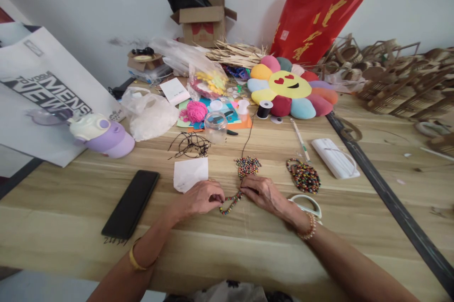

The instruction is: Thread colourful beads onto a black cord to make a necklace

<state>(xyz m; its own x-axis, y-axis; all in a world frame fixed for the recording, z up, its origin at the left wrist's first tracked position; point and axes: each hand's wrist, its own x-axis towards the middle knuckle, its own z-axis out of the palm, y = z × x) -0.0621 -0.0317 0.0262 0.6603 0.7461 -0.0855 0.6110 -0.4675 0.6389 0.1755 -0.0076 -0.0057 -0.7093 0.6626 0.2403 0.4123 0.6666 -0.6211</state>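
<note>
A strand of small multicoloured beads [230,206] hangs in a loop between my hands, just above or on the wooden table. My left hand [204,196] pinches its left end between thumb and fingertips. At the other end, my right hand [263,193] has thumb and forefinger closed on the strand where dark cord meets the beads. Beyond my fingers lies a pile of loose beads [248,166]. Dark cord runs from there up to a black spool [264,109]. Right of my right hand sits a heap of strung beads [304,176].
White-handled scissors [308,205] lie partly under my right wrist. A black phone [131,203] and white paper [190,174] are on the left. Further back are tangled black cords [191,145], a clear jar [215,127], a white power strip [335,158] and a flower cushion [289,85].
</note>
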